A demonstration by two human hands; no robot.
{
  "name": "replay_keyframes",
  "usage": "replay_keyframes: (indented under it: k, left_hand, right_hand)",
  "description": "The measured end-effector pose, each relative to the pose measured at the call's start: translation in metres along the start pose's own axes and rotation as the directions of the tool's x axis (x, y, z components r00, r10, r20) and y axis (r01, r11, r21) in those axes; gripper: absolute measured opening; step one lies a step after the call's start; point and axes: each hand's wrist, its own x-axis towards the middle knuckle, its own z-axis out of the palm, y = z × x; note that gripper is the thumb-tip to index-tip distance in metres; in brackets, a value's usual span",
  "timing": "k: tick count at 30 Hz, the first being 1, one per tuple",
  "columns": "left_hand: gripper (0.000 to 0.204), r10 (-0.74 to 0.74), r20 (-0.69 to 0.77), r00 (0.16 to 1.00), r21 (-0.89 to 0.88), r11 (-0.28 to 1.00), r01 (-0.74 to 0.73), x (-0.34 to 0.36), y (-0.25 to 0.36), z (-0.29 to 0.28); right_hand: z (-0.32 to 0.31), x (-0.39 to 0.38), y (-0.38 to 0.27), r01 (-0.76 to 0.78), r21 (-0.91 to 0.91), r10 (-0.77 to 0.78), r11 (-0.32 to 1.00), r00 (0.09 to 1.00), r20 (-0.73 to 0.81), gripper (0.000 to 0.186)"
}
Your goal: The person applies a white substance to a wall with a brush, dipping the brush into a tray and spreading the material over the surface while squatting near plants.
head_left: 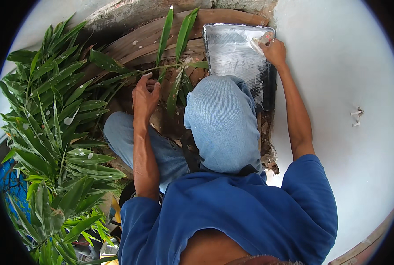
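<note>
Where a black tray [271,92] lies beside the pale wall [338,79], a pale, white-smeared object [257,44] rests at the tray's upper right corner; its exact kind cannot be told, since fingers cover part of it. The right hand [275,52] grips this object, its fingers closed about the near side. A streaked white coating [232,51] covers most of the tray's inner face, with dark surface exposed toward the lower right. To the left, a plant stem [164,67] with long green leaves crosses in front of brown, curved, dry material [137,44]. The left hand [145,96] is held just below this stem, its fingers loosely bent and the thumb apart, leaving a narrow gap; whether it touches the stem cannot be told. Between the forearms rises a knee in light blue denim [223,119], overlapping the tray's lower edge. Dense foliage [64,154], spotted with white, fills the left side; two small white pegs [357,112] project from the wall at right.
</note>
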Motion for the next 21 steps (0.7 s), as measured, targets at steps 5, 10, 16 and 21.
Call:
replay_keyframes:
  k: [5, 10, 16, 21]
  left_hand:
    - [0.035, 0.001, 0.010, 1.000, -0.026, 1.000, -0.001, 0.004, -0.002, 0.004]
    - [0.036, 0.015, 0.007, 1.000, 0.017, 1.000, -0.015, 0.009, 0.002, 0.004]
    - [0.035, 0.008, -0.006, 1.000, -0.029, 1.000, -0.008, 0.008, 0.000, 0.004]
    - [0.034, 0.010, -0.029, 1.000, -0.075, 0.997, -0.012, 0.008, -0.008, 0.011]
  right_hand:
    - [0.006, 0.000, 0.008, -0.066, 0.017, 0.066, 0.998, 0.998, -0.009, 0.038]
    - [0.020, -0.008, 0.023, -0.036, 0.329, 0.032, 0.944, 0.999, 0.019, 0.035]
    - [0.002, -0.036, 0.007, -0.308, 0.941, 0.133, 0.141, 0.948, 0.290, 0.026]
    - [0.000, -0.056, -0.004, -0.288, 0.924, 0.064, -0.253, 0.948, 0.313, 0.029]
